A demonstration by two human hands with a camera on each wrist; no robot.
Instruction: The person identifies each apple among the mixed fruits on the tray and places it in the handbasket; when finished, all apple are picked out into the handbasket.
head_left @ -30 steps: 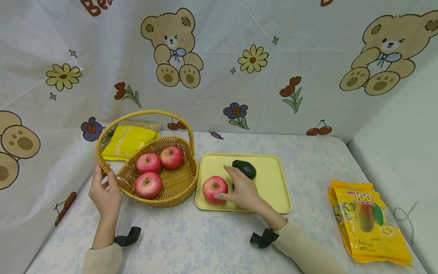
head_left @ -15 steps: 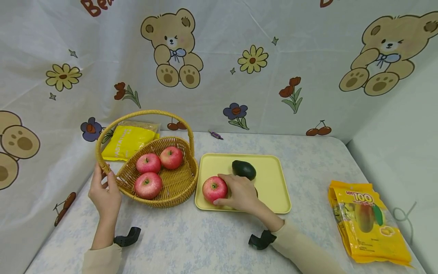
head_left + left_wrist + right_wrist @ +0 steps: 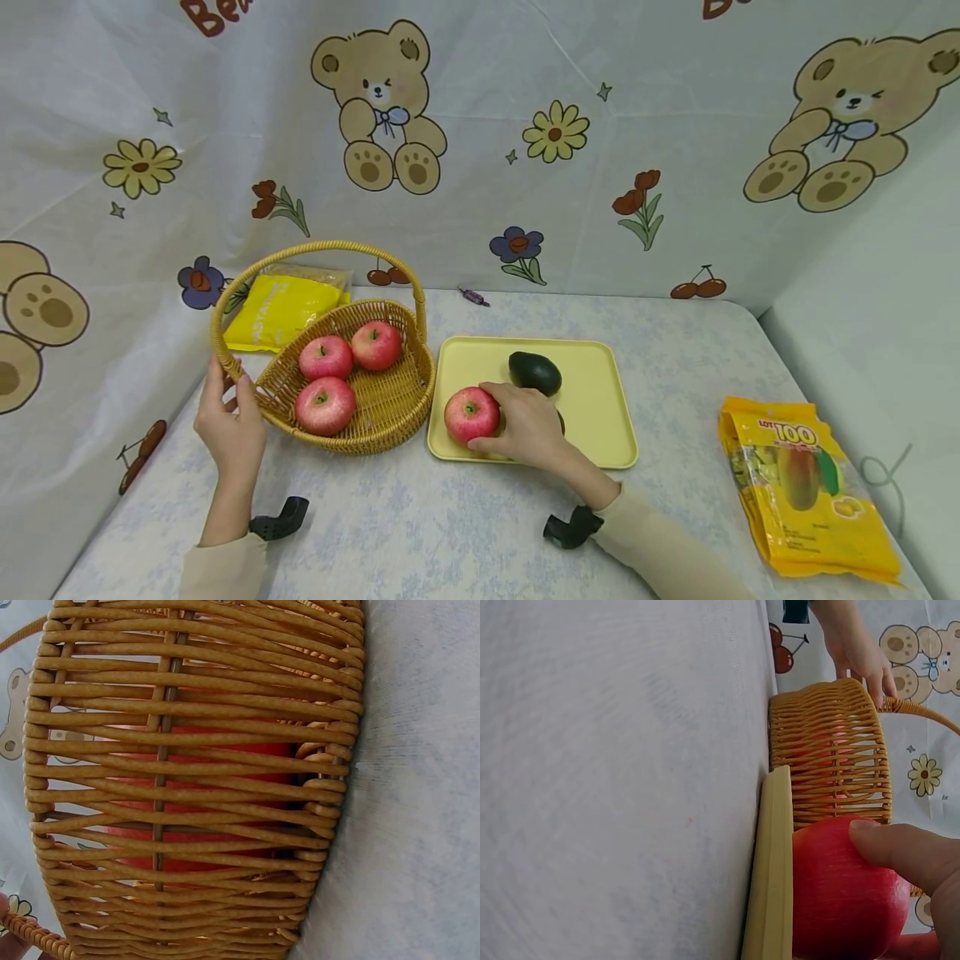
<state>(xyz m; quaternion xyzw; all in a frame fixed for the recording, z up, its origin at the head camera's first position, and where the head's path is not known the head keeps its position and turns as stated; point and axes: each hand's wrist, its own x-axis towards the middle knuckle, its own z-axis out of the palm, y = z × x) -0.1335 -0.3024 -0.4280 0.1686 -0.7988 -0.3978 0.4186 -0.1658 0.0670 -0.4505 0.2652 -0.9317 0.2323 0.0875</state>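
Observation:
A red apple point(image 3: 467, 415) sits at the left end of a pale yellow tray point(image 3: 592, 442). My right hand point(image 3: 528, 425) grips it from the right, the thumb point(image 3: 900, 847) pressed on its near side in the right wrist view. Just behind that hand lies a dark green avocado point(image 3: 537, 372); another dark item is mostly hidden under the hand. At the left, my left hand point(image 3: 234, 425) holds the handle base of a wicker basket point(image 3: 375, 437). Inside the basket are three red apples point(image 3: 326, 407). The left wrist view is filled by the basket's woven side point(image 3: 202, 780).
Behind the basket leans a yellow pasta bag point(image 3: 288, 310). A yellow mango-print bag point(image 3: 810, 492) lies at the right edge of the table. A small purple item point(image 3: 473, 296) rests near the back, before a bear-print cloth point(image 3: 465, 217).
My right hand has moved slightly left and down, and its fingers have closed round the apple on the tray. The left hand and the basket stay where they were.

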